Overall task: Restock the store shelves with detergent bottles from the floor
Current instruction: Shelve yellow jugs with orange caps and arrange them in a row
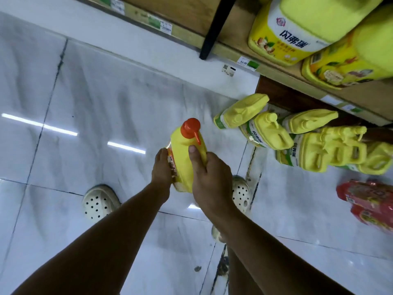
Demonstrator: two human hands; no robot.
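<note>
A yellow detergent bottle (185, 162) with an orange pump cap (190, 127) is held upright above the floor (85, 103), between the feet. It is clasped from both sides. The left grip (162, 167) is closed on its labelled side and the right grip (210, 177) is curled round the other, thumb on the shoulder, probably so the weight is shared. Farther off, more yellow bottles (297, 145) are clustered on the floor beside the shelf (187, 15), evidently awaiting stocking. Two large jugs (297, 28) are already shelved.
</note>
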